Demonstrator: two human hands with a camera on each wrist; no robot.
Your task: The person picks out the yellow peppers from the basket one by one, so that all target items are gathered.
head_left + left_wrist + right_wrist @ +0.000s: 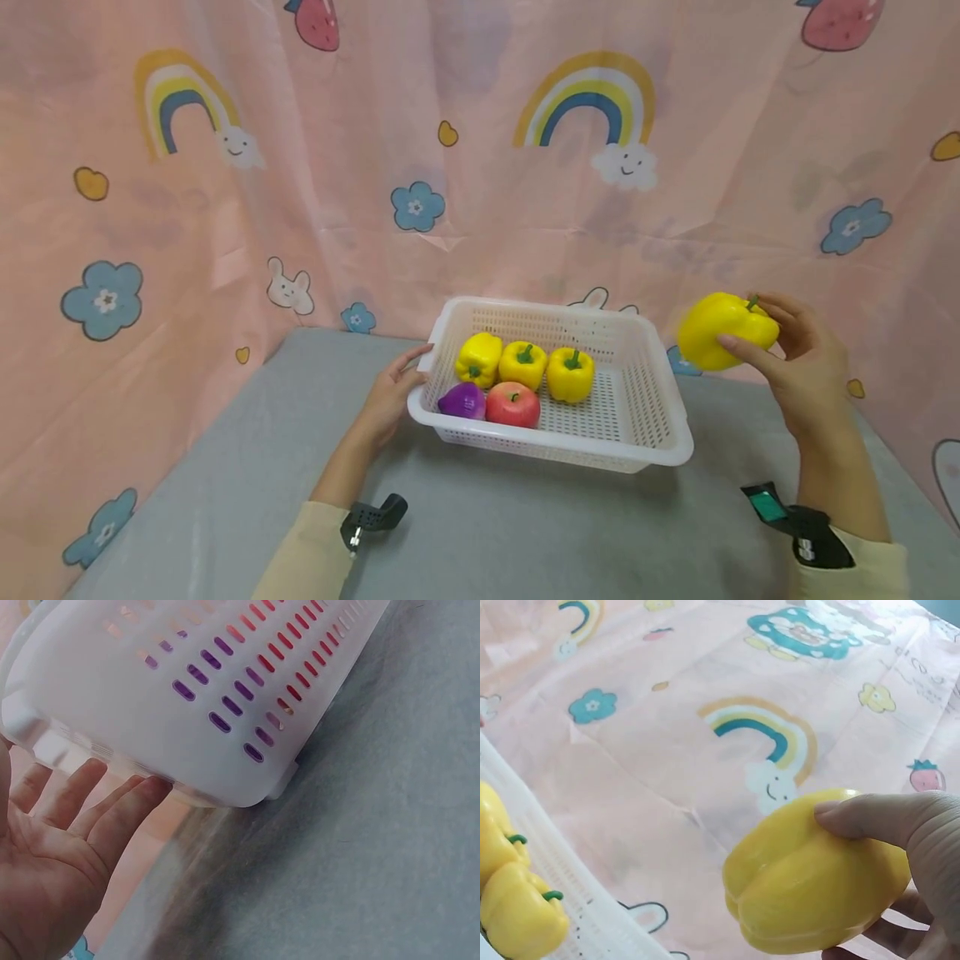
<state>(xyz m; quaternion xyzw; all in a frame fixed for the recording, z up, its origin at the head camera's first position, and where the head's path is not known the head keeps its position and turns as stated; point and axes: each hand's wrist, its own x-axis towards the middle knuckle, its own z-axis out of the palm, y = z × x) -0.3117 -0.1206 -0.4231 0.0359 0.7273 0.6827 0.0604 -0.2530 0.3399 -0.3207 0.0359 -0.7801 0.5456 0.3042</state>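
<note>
My left hand point(384, 403) grips the left end of a white perforated plastic basket point(555, 442). In the left wrist view, its fingers point(124, 814) reach along the outer wall under the rim. Raised to the right of the basket, my right hand point(813, 367) holds a yellow bell pepper point(716, 329) between thumb and fingers, its green stem facing the hand. Inside the basket, three more yellow bell peppers point(570, 377) stand in a row. In front of them lie a red apple point(513, 405) and a purple, pointed piece of produce point(462, 402), its kind unclear.
A grey cloth point(247, 467) covers the table. Behind it hangs a pink curtain point(495, 258) printed with rainbows, flowers and rabbits. Each wrist wears a black strap point(821, 537).
</note>
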